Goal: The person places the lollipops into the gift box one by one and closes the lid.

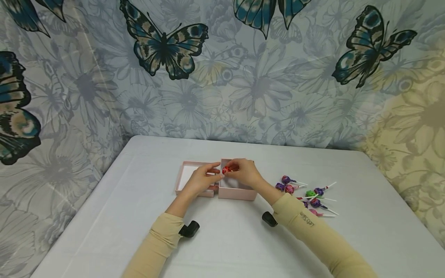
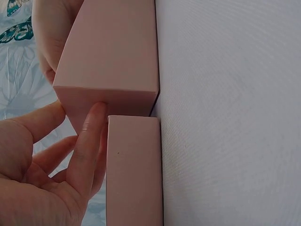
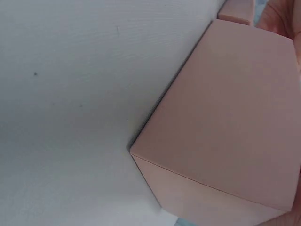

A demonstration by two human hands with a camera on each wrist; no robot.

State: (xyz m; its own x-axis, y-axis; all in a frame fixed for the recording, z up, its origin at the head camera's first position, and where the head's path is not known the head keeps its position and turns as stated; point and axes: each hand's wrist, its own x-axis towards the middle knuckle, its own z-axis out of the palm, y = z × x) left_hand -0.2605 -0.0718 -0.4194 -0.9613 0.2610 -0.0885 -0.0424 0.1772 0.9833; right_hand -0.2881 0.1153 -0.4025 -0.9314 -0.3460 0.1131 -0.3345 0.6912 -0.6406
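Observation:
My right hand point(image 1: 245, 172) pinches a red-wrapped lollipop point(image 1: 225, 170) over the left side of an open pink box point(image 1: 237, 194). The lollipop's stick is hidden by the fingers. My left hand point(image 1: 201, 180) is at the box's left edge, its fingers extended. In the left wrist view, one finger of the left hand point(image 2: 56, 174) touches the box's outer end wall point(image 2: 84, 99), and the thumb reaches the rim. Left of the box lies the shallow pink lid point(image 1: 178, 189), its white inside facing up. The right wrist view shows mostly the box's front wall point(image 3: 221, 108).
Several wrapped lollipops, among them a green one point(image 1: 310, 194) and a pink one point(image 1: 289, 189), lie in a loose group right of the box, partly behind the right sleeve point(image 1: 299, 216). A white-covered table point(image 1: 104, 216) bears everything. Butterfly-patterned cloth point(image 1: 260, 96) hangs behind it.

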